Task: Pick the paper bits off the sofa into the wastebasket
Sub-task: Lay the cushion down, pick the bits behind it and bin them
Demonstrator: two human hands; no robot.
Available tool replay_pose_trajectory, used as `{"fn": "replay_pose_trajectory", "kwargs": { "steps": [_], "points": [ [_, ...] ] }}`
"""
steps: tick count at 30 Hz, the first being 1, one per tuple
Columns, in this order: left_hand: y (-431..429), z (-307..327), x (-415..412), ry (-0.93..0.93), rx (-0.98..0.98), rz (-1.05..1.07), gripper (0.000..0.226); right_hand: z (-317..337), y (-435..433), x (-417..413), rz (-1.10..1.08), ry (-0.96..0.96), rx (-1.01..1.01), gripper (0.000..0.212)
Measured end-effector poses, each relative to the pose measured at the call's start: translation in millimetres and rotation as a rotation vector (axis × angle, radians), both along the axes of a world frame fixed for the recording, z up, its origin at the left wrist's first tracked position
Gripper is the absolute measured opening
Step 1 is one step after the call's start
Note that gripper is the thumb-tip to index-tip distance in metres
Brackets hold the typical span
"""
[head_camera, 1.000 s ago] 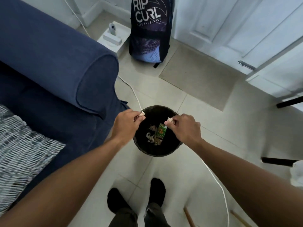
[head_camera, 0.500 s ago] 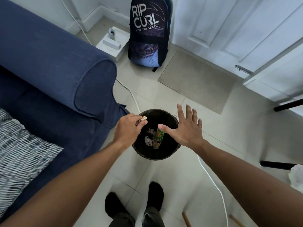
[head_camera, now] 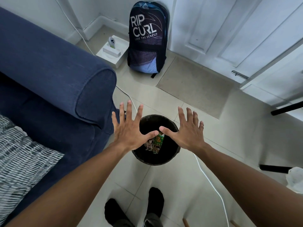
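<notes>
A round black wastebasket point(head_camera: 170, 158) stands on the tiled floor beside the blue sofa point(head_camera: 54, 82). Inside it lie paper bits point(head_camera: 151, 145) and a green wrapper point(head_camera: 158, 140). My left hand point(head_camera: 129, 128) hovers over the basket's left rim, fingers spread wide, holding nothing. My right hand point(head_camera: 186, 130) hovers over the right rim, also spread and empty. The two thumbs nearly meet above the basket's middle. No paper bits show on the visible part of the sofa.
A patterned grey cushion point(head_camera: 21, 158) lies on the sofa seat. A dark backpack point(head_camera: 147, 38) leans on the white door, beside a white box point(head_camera: 113, 53). A white cable point(head_camera: 211, 182) runs across the floor. Black chair legs point(head_camera: 275, 167) stand at right; my feet point(head_camera: 136, 208) below.
Both hands have opened over the wastebasket: the right let go of its paper bit first, then the left released its own. Both now hold nothing.
</notes>
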State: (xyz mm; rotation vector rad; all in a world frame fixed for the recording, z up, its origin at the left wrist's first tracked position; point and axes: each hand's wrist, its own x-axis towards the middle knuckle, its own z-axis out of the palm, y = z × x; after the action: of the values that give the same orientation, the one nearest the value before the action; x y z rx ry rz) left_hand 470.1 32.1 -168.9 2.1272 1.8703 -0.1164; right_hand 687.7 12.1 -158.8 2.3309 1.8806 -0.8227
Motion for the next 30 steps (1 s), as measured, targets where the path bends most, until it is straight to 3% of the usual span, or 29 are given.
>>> {"fn": "replay_pose_trajectory", "kwargs": {
  "steps": [10, 18, 30],
  "points": [
    [6.4, 15.9, -16.6, -0.012, 0.038, 0.003, 0.115, 14.9, 11.5, -10.0, 0.025, -0.013, 0.011, 0.119],
    [33.1, 70.0, -55.2, -0.027, 0.144, 0.068, 0.111, 63.8, 53.2, -32.8, 0.119, -0.064, 0.153, 0.116],
    [49.7, 179.1, -186.4, 0.009, 0.291, 0.275, 0.104, 171.0, 136.7, -156.4, 0.329, -0.028, 0.348, 0.12]
  ]
}}
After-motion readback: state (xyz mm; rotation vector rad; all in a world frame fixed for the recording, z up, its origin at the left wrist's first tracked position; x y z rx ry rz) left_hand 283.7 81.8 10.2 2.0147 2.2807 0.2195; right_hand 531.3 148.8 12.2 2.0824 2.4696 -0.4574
